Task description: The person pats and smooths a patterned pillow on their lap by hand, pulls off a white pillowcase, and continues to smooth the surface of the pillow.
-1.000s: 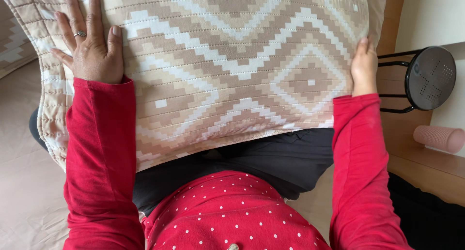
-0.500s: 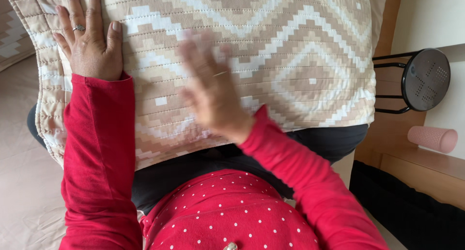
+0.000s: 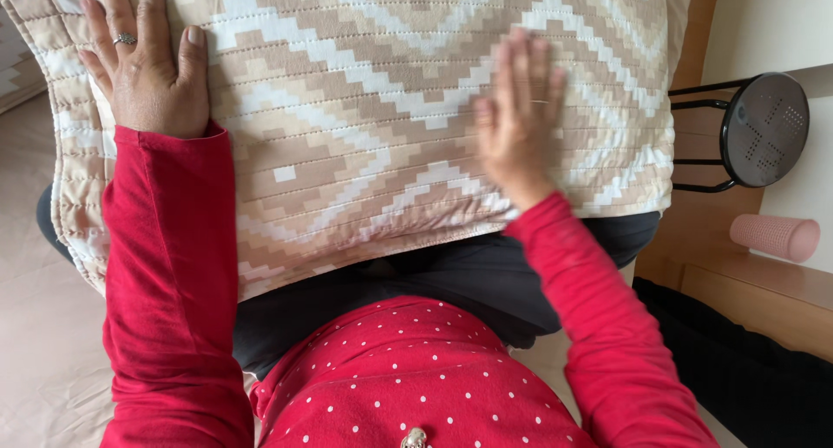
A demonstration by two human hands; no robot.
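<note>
Head view: left hand (image 3: 152, 62) upper left and right hand (image 3: 518, 110) centre-right, fingers spread flat on quilted pillow (image 3: 373, 127), gripping nothing. Risk: pillow slips off lap toward frame bottom.

A single head-worn camera looks steeply down the wearer's own front, close in, so that red sleeves and lap fill the lower frame. It faces forward over a quilted pillow (image 3: 390, 136) lying just ahead, with a round black stool (image 3: 764, 129) at the right edge.
</note>
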